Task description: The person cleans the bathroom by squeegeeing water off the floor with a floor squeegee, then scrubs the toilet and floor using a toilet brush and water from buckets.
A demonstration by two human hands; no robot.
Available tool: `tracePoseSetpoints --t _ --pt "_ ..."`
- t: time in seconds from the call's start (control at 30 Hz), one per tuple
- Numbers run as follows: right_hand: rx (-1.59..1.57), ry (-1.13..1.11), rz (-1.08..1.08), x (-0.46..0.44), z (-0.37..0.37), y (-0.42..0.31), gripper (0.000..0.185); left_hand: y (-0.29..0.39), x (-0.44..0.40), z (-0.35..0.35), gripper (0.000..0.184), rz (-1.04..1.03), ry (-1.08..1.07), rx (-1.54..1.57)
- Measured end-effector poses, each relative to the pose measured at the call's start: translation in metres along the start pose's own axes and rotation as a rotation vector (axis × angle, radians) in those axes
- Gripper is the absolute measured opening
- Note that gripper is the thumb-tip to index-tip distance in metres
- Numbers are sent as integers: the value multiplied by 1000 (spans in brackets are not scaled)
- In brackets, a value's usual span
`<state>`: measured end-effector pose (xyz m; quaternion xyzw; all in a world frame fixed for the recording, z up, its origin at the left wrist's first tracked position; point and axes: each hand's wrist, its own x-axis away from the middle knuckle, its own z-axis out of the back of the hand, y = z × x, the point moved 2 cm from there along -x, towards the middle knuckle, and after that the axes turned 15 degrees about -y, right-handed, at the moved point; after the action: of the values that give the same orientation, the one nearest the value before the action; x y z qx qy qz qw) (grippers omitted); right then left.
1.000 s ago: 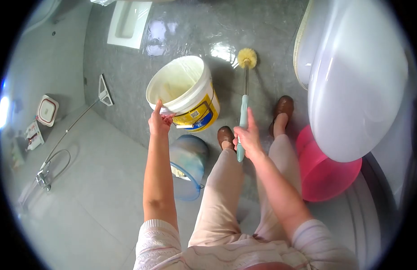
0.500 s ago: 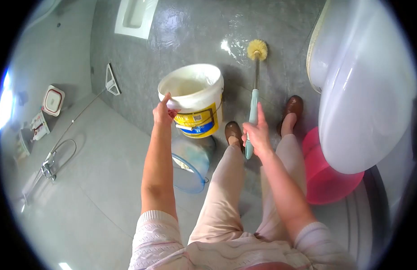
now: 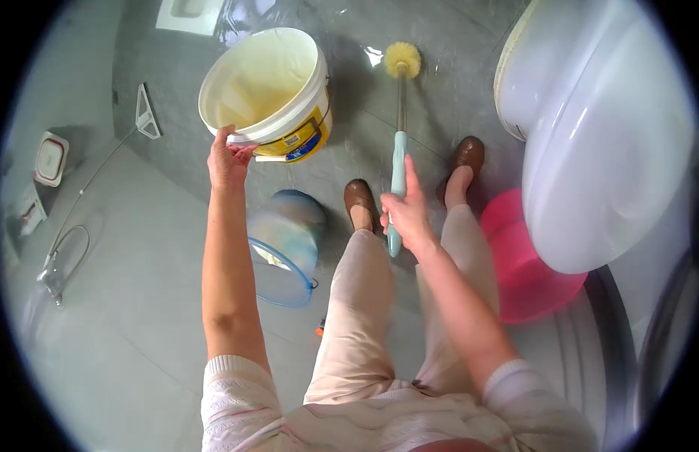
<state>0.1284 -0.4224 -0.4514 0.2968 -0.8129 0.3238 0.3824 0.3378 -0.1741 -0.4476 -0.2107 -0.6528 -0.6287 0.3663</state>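
Observation:
My left hand [image 3: 230, 160] grips the near rim of a large white bucket [image 3: 308, 98] with a yellow and blue label. The bucket leans so that its open mouth faces up and toward me, and its inside looks yellowish. In my right hand [image 3: 408, 207] is the pale green handle of a long brush [image 3: 399, 162]. Its round yellow bristle head [image 3: 403, 60] points away from me, over the wet grey floor [image 3: 364, 98], to the right of the bucket.
A blue translucent bucket [image 3: 289, 222] sits below the white one. At the right are a pink basin [image 3: 526, 264] and a white toilet [image 3: 613, 143]. A squeegee [image 3: 146, 114], a shower hose [image 3: 84, 252] and a white floor fixture [image 3: 189, 13] show at left.
The white bucket, held in my left hand, has tilted and shows more of its inside. The whole view has shifted too. My right hand keeps its hold on the brush.

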Motion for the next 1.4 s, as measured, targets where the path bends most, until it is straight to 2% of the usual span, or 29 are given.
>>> tracePoseSetpoints --t 0.07,0.23,0.33,0.37,0.5,0.53,0.63,0.67,0.7,0.77,0.8,0.87,0.97,1.03,1.07,1.1,1.13,1.23,1.27,1.33,1.4 --pt "43 -8 5 0 -2 -1 80 -2 10 -10 34 -24 -11 3" --pt "123 0 -3 -7 -14 -8 79 -23 -6 14 30 32 23 -5" --pt "194 22 -18 -10 -17 -13 80 -35 6 30 26 44 -29 97" --pt "222 28 -18 -10 -18 -13 79 -42 13 37 23 66 30 116" --pt "307 84 11 -7 -15 -10 74 -106 17 93 24 113 -96 232" --pt "321 98 28 -7 -13 -10 73 -121 18 96 23 140 -57 247" --pt "318 209 74 -5 5 -14 64 -151 24 85 19 210 39 305" --pt "378 281 196 -5 11 -22 61 -159 20 80 20 243 26 341" --pt "408 329 220 -8 28 -21 59 -167 15 76 21 269 16 380" --pt "419 440 170 -7 47 -34 53 -181 4 69 24 269 39 435" --pt "536 524 182 -10 53 -46 52 -187 2 70 25 254 11 449" --pt "752 576 188 -41 102 -73 53 -197 1 75 28 225 -23 475" --pt "861 600 71 -64 133 -88 56 -172 41 35 29 244 52 638" --pt "1064 600 5 -37 145 -42 58 -180 74 14 31 379 -63 639" --pt "1228 611 -17 -16 152 -4 59 -188 88 6 35 490 -296 845" --pt "1294 602 47 12 156 32 61 -192 101 -11 34 496 -314 626" --pt "1359 591 113 30 156 50 62 -185 119 -32 33 506 -330 536" --pt "1433 581 77 1 169 -13 65 -189 152 -57 35 556 -480 348" --pt "1231 567 -69 -24 149 -66 63 -195 157 -57 36 574 -547 298" --pt "1023 620 -26 -71 162 -129 58 -196 149 -60 36 581 -587 309" --pt "1101 556 -12 -51 165 -100 62 -196 154 -58 35 571 -581 373"
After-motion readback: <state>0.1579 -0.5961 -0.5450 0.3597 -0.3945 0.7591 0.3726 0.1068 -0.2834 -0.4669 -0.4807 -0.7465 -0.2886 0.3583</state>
